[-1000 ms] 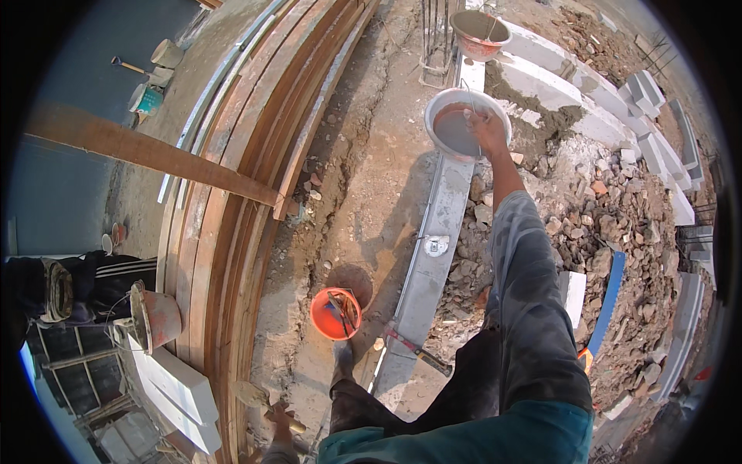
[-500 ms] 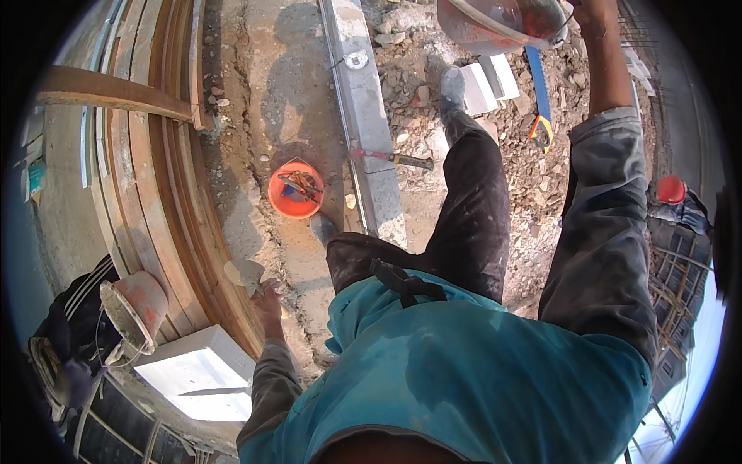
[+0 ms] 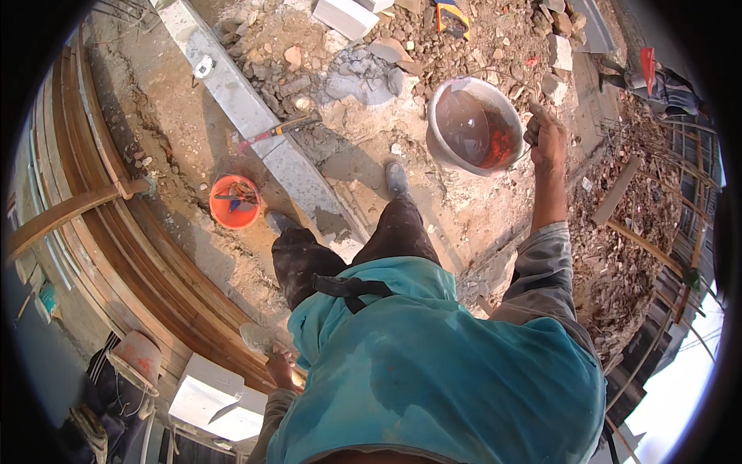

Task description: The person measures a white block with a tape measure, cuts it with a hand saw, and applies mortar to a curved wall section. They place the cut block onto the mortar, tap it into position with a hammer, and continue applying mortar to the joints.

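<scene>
My right hand [image 3: 547, 135] is closed on the thin wire handle of a large pale bucket [image 3: 448, 153]. Murky liquid lies inside it, with a reddish patch on the inner wall, and the bucket tilts toward me to the right of my feet. Low at the left, my left hand [image 3: 281, 365] grips a trowel [image 3: 256, 337] with a rounded, mortar-coated blade, beside the stacked timber. Left of my feet stands a small orange bucket [image 3: 222, 218] with hand tools in it.
A hammer [image 3: 277, 133] lies across a long concrete beam [image 3: 251, 104], with a small white round object [image 3: 204, 67] farther along. Rubble, white blocks [image 3: 346, 18] and a saw [image 3: 453, 20] lie ahead. Long planks [image 3: 131, 224] curve along the left. Another person [image 3: 657, 85] is far right.
My view has turned to the right. The large bucket, still hanging from my right hand, has come from the upper edge closer to my feet. My left hand keeps the trowel.
</scene>
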Demonstrator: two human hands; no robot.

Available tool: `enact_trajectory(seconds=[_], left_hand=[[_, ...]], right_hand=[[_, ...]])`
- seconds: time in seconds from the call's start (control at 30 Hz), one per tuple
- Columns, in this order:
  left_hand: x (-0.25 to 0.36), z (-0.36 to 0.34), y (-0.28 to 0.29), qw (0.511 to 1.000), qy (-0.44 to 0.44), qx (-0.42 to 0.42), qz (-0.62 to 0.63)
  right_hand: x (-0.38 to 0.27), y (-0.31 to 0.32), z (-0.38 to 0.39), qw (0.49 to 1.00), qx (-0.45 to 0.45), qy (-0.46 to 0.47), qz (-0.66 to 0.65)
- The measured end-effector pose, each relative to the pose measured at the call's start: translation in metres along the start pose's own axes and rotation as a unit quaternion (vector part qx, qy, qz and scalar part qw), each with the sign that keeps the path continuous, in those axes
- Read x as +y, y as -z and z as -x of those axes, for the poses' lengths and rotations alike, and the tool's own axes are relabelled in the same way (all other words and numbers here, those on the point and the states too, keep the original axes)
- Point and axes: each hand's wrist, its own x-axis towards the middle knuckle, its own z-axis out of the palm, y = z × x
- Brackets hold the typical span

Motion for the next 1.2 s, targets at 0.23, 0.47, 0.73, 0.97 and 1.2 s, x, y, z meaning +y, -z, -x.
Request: enact_trajectory(seconds=[0.23,0.47,0.73,0.97,1.2], left_hand=[[0.070,0.110,-0.057,0.984,-0.058,0.076,-0.148],[0.129,0.182,-0.110,0.940,-0.091,0.117,-0.308],[0.094,0.122,-0.113,0.986,-0.076,0.057,-0.141],[0.143,0.148,-0.198,0.954,-0.202,0.009,0.220],[0.165,0.154,-0.246,0.841,-0.344,0.017,0.417]], right_hand=[[0.244,0.151,-0.101,0.988,0.052,-0.056,0.137],[0.332,0.252,-0.122,0.967,0.088,-0.115,0.210],[0.353,0.281,-0.147,0.950,0.116,-0.209,0.199],[0.336,0.284,-0.153,0.838,0.122,0.000,0.532],[0.151,-0.035,0.164,0.738,-0.638,0.007,0.223]])
